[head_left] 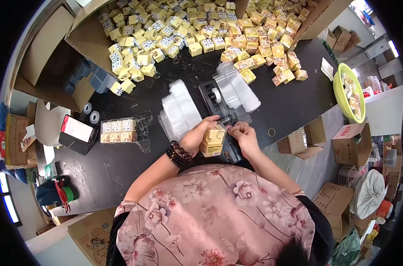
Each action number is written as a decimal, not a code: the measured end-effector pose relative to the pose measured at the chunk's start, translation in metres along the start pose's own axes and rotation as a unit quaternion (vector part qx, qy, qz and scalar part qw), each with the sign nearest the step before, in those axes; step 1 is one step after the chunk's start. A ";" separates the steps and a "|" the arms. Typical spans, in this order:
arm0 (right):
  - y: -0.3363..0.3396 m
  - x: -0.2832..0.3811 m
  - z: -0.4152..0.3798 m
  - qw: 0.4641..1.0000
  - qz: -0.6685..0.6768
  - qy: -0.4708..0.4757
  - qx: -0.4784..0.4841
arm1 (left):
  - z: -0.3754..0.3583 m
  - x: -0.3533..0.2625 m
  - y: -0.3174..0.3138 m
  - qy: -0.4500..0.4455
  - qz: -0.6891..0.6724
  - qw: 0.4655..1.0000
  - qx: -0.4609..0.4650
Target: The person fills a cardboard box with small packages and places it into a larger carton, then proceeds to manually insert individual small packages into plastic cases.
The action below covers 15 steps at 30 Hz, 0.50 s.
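Observation:
My left hand [197,138] is wrapped round a group of small yellow printed boxes [214,139], held upright close to my body. Just right of the boxes, my right hand [245,136] is closed in a pinch; whatever is between its fingertips is too small to make out. Beyond my hands, a black device with a white roll [216,95] stands on the table. Clear plastic trays [180,110] are stacked to its left, and more clear plastic pieces [238,86] lie to its right.
Small yellow boxes [166,31] spill from a cardboard carton [88,37] at the back of the black table [121,173]. At left are a phone [78,129], tape rolls [94,117] and a block of boxes [118,131]. A yellow-green basin [342,88] stands at right.

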State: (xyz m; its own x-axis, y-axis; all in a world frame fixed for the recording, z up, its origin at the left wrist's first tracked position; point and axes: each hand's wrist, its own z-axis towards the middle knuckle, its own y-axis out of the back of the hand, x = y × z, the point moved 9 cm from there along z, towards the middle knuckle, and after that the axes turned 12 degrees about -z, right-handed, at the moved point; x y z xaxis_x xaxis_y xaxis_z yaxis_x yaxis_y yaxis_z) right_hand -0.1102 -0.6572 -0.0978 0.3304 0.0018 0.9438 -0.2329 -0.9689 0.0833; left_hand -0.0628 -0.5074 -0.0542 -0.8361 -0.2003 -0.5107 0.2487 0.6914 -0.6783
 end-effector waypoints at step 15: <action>-0.078 0.104 -0.047 0.982 0.075 -0.044 0.169 | -0.096 -0.075 -0.030 -0.407 0.351 0.841 -0.068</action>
State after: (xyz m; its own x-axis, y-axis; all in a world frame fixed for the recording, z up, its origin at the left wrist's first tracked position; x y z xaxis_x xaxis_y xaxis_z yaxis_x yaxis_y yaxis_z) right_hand -0.1008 -0.5695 0.0086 0.3965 -0.1536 0.9051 0.0275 -0.9835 -0.1789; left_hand -0.0541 -0.4467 0.0554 0.1184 -0.0804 -0.9897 0.4363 0.8995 -0.0209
